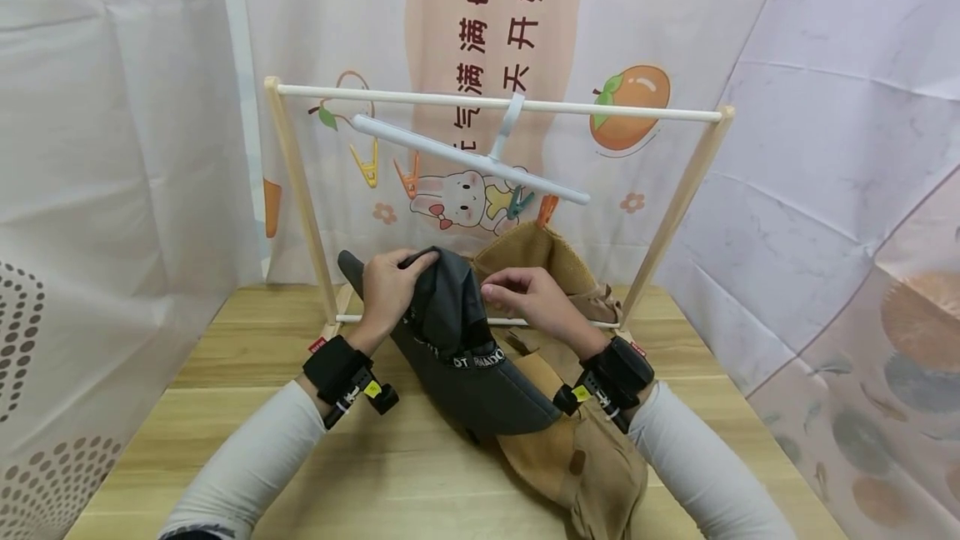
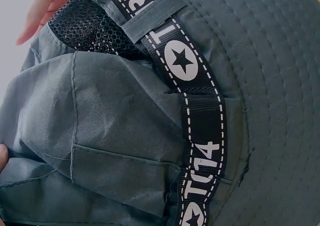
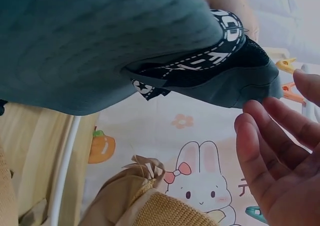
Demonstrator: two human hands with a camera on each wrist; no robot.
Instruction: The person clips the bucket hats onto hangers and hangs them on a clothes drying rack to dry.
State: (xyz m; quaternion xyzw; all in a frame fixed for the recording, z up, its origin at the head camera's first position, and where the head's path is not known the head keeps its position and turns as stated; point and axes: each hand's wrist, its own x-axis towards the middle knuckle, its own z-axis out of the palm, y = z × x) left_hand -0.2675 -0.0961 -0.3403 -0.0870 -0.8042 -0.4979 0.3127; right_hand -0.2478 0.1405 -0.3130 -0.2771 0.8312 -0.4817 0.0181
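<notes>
A dark grey-green bucket hat (image 1: 480, 390) with a wide brim and a black ribbon band (image 2: 200, 110) with white lettering is held up over the table. My left hand (image 1: 387, 290) grips it at the crown, thumb over the cloth. In the left wrist view, black mesh (image 2: 92, 28) shows beside the crown. My right hand (image 1: 528, 298) is at the crown's other side. Its fingers are gently bent and apart in the right wrist view, with fingertips (image 3: 250, 108) right at the crown's edge and nothing gripped.
A pale hanger (image 1: 472, 158) hangs from a wooden rack (image 1: 300, 190) with white bars. Yellow (image 1: 366, 165), orange (image 1: 407, 175) and teal clips (image 1: 519, 202) hang below it. Another orange clip (image 1: 547, 211) meets a tan woven and cloth item (image 1: 592, 440) lying behind the hat and to its right.
</notes>
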